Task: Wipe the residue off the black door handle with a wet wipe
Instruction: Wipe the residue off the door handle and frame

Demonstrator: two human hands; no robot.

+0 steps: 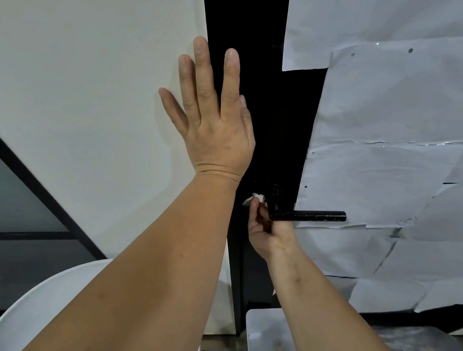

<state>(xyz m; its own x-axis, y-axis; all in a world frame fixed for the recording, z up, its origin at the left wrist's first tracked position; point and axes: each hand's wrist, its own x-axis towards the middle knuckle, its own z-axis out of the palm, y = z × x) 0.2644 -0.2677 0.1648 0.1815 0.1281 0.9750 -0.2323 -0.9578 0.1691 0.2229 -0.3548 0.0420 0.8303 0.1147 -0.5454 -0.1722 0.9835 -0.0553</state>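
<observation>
The black door handle (309, 215) juts to the right from the black door (271, 128), its round base just above the lever's left end. My right hand (269, 229) sits at the lever's left end and pinches a small white wet wipe (255, 197) against the handle near that base. My left hand (211, 119) lies flat with straight, spread fingers, partly on the cream wall and partly on the door's edge, above the handle.
White paper sheets (394, 124) cover the door's right side. A cream wall (83, 106) fills the left. A white curved chair back (49, 302) sits at lower left. On the floor below the handle stands a white plastic bin (267, 335).
</observation>
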